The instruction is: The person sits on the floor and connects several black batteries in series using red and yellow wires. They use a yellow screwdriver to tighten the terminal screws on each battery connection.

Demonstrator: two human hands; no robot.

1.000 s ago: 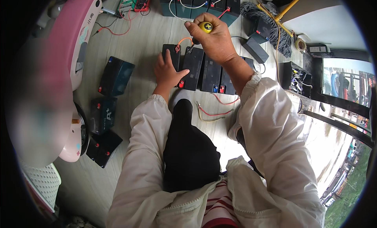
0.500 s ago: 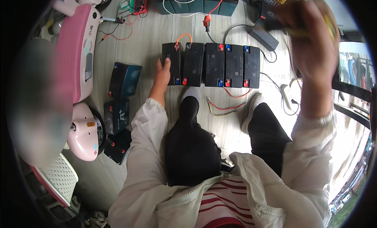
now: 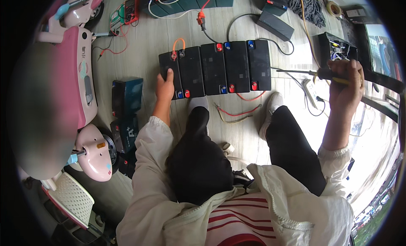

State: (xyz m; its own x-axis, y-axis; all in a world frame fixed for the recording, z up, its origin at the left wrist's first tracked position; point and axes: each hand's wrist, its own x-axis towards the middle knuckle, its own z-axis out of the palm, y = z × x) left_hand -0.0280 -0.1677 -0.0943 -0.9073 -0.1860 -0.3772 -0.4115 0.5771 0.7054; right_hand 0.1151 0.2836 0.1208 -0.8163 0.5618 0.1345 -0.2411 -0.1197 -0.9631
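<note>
A row of several black batteries (image 3: 213, 68) lies on the floor in front of me, with red and blue terminals along both long edges. My left hand (image 3: 164, 92) grips the leftmost battery (image 3: 168, 62), thumb on its top and the other fingers mostly hidden at its side. A short orange cable (image 3: 179, 40) loops between the first two batteries at their far edge. To the right of the row, my right hand (image 3: 347, 83) is closed around a screwdriver (image 3: 298, 71), dark and yellow at the handle. Its shaft points left, the tip short of the rightmost battery (image 3: 259, 64).
Loose red and tan leads (image 3: 237, 115) lie by my feet. Beyond the row are another battery pack (image 3: 192, 2), a black charger (image 3: 275, 26) and a multimeter (image 3: 131, 9). A pink scooter (image 3: 72, 72) and more batteries (image 3: 127, 95) stand left; a power strip (image 3: 311, 91) lies right.
My right hand has come down and nearer with the screwdriver, which was blurred before. The gap between the second and third batteries has closed. My left hand stays on the leftmost battery.
</note>
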